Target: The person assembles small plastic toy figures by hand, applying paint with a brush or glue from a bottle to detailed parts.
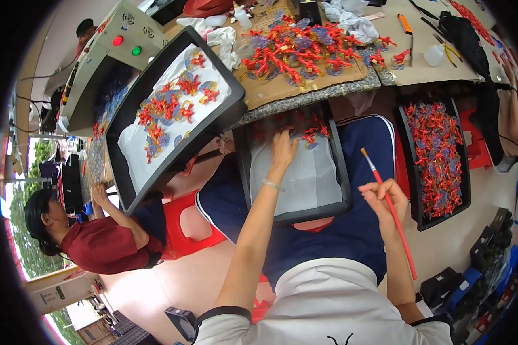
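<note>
A black tray point(346, 208) lined with white paper rests on my lap, its far end in shadow below the table edge. My left hand point(284, 148) reaches into that far end, fingers bent together and their tips in shadow; what they pinch is too dim to make out. Beside it lie small red plastic figures point(312, 135) with translucent purple and yellow parts. On the right, my right hand point(388, 201) is closed round a paintbrush point(392, 210) with a red handle, its bristles pointing up and away from the tray.
A second black tray point(133, 198) of figures stands tilted at the left, near a seated person point(106, 238). More figures point(305, 49) are heaped on the table point(328, 87). A full tray point(469, 195) stands at the right. Beyond are pliers point(452, 50) and a machine point(112, 43).
</note>
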A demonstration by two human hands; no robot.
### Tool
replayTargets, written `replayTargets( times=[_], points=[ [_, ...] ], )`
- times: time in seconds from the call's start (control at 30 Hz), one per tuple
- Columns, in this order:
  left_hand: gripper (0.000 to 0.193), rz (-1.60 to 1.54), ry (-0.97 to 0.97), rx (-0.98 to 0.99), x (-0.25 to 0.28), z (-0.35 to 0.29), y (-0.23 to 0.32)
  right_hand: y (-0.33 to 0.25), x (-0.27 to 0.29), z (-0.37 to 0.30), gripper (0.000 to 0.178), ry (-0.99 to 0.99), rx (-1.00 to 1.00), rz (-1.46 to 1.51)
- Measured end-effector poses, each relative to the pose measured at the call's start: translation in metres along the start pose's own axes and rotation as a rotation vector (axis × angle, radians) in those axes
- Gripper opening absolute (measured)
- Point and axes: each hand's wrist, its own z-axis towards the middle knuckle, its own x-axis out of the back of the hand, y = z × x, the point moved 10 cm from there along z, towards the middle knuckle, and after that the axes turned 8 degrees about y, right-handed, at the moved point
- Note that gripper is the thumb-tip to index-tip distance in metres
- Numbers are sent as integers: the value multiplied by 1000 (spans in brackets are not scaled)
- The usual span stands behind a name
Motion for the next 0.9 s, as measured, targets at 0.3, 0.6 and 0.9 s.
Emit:
replayTargets(
  times=[0.3, 0.6, 0.9],
  points=[
    [43, 84, -60, 187, -38, -2, -58, 33, 24, -14, 21, 20, -23, 4],
    [36, -1528, -57, 593, 100, -80, 80, 9, -29, 10, 18, -168, 33, -45],
    [63, -1348, 51, 451, 161, -110, 119, -61, -114, -27, 43, -400, 615, -311]
  ],
)
